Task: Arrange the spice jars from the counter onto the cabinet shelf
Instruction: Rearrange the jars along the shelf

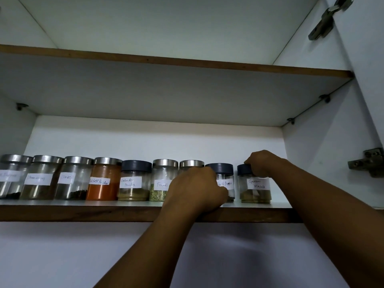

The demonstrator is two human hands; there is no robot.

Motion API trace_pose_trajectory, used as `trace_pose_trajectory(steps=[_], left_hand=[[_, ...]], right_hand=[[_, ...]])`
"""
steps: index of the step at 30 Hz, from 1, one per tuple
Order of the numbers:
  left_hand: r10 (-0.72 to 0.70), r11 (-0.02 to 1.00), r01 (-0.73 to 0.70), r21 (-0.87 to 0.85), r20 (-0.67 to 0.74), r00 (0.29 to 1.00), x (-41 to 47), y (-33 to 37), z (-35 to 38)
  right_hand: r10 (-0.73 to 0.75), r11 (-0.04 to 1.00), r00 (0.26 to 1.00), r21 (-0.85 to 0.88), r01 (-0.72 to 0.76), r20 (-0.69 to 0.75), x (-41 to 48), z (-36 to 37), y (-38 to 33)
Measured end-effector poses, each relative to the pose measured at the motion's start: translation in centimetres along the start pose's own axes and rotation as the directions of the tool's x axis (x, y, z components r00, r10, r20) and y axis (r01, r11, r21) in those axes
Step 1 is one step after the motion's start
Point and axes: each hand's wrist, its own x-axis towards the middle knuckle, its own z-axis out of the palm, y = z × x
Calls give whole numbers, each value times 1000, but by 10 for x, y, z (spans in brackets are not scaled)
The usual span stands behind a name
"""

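Note:
Several labelled glass spice jars stand in a row on the cabinet shelf (83, 213). My right hand (262, 163) grips the dark lid of the Garam Masala jar (256, 191) at the right end. My left hand (196, 187) wraps around the Black Pepper jar (225, 181) and covers most of a steel-lidded jar (191, 163) behind it. Leftward stand the Fennel jar (161, 181), the Coriander Powder jar (134, 181) and the orange Red Chilli Powder jar (102, 180).
An upper shelf (187, 63) hangs above the row. The cabinet's right wall (324, 163) lies just right of the last jar, with a door hinge (369, 163) beyond. Three more steel-lidded jars (41, 177) fill the shelf's left end.

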Motion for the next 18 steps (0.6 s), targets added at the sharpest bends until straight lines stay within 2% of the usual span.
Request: trace_pose_trajectory(steps=[5, 18], left_hand=[[-1, 1000, 1, -24, -14, 1000, -3, 0, -2], [-15, 999, 16, -36, 14, 1000, -3, 0, -3]], right_hand=[[7, 982, 1000, 186, -12, 27, -5, 6, -2], [-51, 966, 998, 254, 39, 40, -7, 9, -3]])
